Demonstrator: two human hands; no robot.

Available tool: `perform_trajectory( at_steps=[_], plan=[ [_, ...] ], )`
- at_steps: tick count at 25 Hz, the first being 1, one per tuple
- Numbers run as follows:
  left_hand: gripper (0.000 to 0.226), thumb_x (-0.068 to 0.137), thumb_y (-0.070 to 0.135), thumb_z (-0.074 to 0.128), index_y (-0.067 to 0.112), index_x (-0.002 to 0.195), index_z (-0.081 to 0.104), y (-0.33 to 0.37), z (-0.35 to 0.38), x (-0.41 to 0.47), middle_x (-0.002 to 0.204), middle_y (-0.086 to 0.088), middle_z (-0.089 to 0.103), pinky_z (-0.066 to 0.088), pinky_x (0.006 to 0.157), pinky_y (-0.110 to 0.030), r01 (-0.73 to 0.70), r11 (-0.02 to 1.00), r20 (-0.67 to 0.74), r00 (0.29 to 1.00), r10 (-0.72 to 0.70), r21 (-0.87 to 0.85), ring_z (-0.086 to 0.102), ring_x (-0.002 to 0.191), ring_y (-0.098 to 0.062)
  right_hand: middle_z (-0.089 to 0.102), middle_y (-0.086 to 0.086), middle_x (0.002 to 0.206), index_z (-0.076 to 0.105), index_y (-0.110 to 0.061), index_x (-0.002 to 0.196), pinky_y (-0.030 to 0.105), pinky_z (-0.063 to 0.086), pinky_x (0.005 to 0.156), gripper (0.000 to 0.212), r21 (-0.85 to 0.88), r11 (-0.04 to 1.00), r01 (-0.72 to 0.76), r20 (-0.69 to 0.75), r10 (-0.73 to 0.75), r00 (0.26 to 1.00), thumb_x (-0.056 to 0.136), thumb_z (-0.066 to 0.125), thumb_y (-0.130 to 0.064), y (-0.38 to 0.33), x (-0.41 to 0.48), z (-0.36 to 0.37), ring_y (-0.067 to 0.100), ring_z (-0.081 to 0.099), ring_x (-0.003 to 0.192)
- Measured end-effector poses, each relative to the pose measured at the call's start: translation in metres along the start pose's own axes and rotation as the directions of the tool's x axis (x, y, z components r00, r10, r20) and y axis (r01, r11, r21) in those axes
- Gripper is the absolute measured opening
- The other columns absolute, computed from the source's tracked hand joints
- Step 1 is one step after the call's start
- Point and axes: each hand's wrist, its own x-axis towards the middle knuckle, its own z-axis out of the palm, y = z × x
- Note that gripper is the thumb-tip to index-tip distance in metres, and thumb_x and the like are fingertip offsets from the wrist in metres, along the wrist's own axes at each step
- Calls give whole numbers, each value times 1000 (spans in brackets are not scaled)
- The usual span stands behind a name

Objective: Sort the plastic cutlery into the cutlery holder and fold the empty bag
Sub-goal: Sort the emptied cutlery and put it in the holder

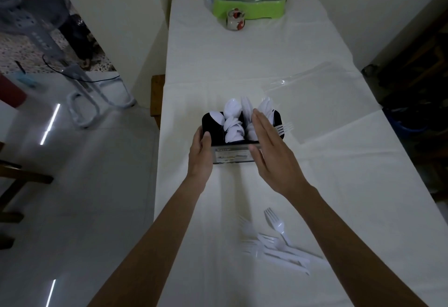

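**Two hands at the holder: spoons in, forks outstanding**

Item: black rectangular plastic cutlery holder (218, 134) on white-clothed table (242, 59), with white plastic spoons (232, 110) standing bowl-up inside.
Left hand (201, 155) grips the holder's left end, thumb over the rim.
Right hand (272, 154), fingers straight and pressed together, is held flat at the holder's right side and pinches nothing.
Loose white plastic forks (275, 241) are heaped nearer the person than the holder.
Clear plastic bag (317, 93) lies beyond the holder, rightward.
Judged step: steadying the holder mid-sort.
Next: gather the forks into the holder, then fold the bag.
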Motion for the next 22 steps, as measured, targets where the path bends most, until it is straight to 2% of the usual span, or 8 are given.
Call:
perform_trajectory(
  at_steps=[3,6,9,12,14,17,20,22],
  plan=[
    [41,102,32,32,24,142,39,2,1,2,122,8,51,37,66,-4,3,1000,5,1000,-4,24,50,105,-7,17,3,159,14,-10,149,27,36,109,62,-15,1000,-19,43,20,999,98,25,-42,1,5,-4,9,13,145],
    [38,102,30,33,19,137,46,1,-6,-7,121,4,57,39,68,-6,-22,999,18,1000,21,40,55,104,-10,12,2,160,13,-11,150,21,26,111,65,-15,999,-41,47,42,998,97,26,-47,-5,-4,-12,10,10,146],
    [30,102,27,34,23,127,52,-8,-14,-32,110,13,60,41,84,-14,-52,997,23,998,51,58,53,98,5,9,0,160,10,-12,150,16,20,114,65,70,994,-82,27,81,996,97,28,-44,-8,-32,-27,10,10,147],
    [37,101,29,40,17,133,50,-50,-18,-60,135,0,54,37,110,-34,29,998,-59,998,-26,49,50,125,-13,11,-4,159,10,-15,150,-2,10,106,63,154,973,-172,96,159,983,97,26,-44,2,-75,-39,3,7,145],
    [33,99,28,44,12,125,57,-83,-14,-91,126,-6,60,45,103,-39,50,996,-145,989,-40,70,56,117,-22,17,-5,157,16,-15,150,0,6,107,59,165,959,-231,179,202,963,99,30,-41,17,-109,-41,1,10,143],
    [15,95,19,51,13,94,64,-121,-2,-142,86,-6,67,53,72,-40,44,978,-292,956,18,203,64,79,-25,44,4,144,39,-11,140,16,26,107,45,167,954,-247,256,200,946,98,44,-25,44,-153,-35,16,40,134],
    [32,92,28,55,10,66,63,-138,15,-184,63,-11,68,57,62,-41,238,902,-350,931,-106,359,66,58,-29,64,7,109,62,-9,112,29,48,88,22,145,963,-227,321,171,931,92,52,-12,60,-184,-22,22,61,101],
    [46,91,38,56,6,58,64,-134,33,-197,56,-15,68,58,55,-37,359,865,-322,914,-249,350,66,49,-30,65,3,88,65,-14,89,30,49,72,12,162,937,-310,375,232,897,88,54,-9,62,-193,-17,18,62,81]
  ],
)
